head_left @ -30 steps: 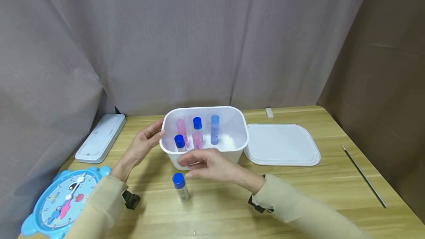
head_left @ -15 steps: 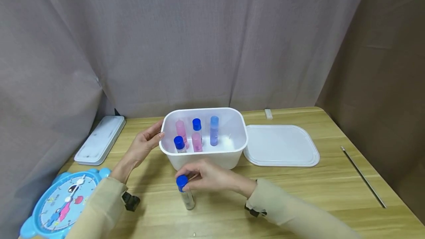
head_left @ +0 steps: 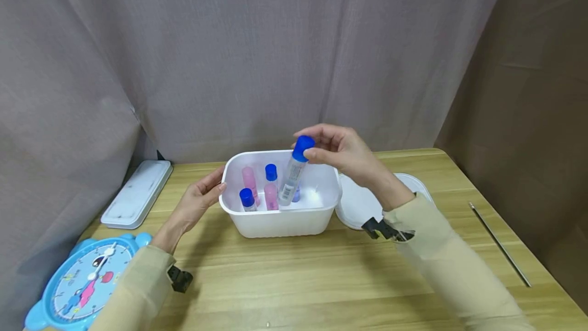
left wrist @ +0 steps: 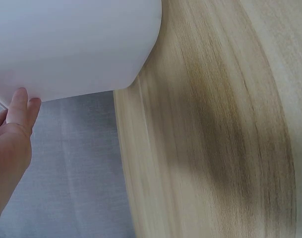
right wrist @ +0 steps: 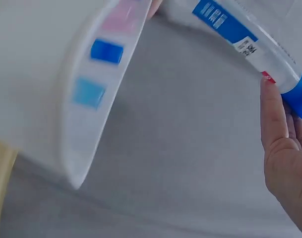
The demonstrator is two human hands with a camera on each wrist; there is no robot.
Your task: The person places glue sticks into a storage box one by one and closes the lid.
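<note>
A white tub [head_left: 280,221] stands mid-table with several upright tubes inside, pink ones [head_left: 250,178] and blue-capped ones [head_left: 246,198]. My right hand [head_left: 337,151] pinches the blue cap of a clear labelled tube [head_left: 292,176], which hangs tilted above the tub's right half. In the right wrist view the same tube [right wrist: 230,27] slants past my fingers [right wrist: 277,139] over the tub rim [right wrist: 98,99]. My left hand [head_left: 200,198] rests with straight fingers against the tub's left wall; my left fingertips [left wrist: 19,106] touch the white wall [left wrist: 71,44].
A white lid [head_left: 365,203] lies right of the tub, partly behind my right arm. A white flat case [head_left: 132,193] sits at the back left, a blue toy clock [head_left: 78,285] at the front left, a thin metal rod [head_left: 498,244] near the right edge.
My right hand took hold of the blue-capped tube standing in front of the tub and lifted it up over the tub. The left hand stayed on the tub.
</note>
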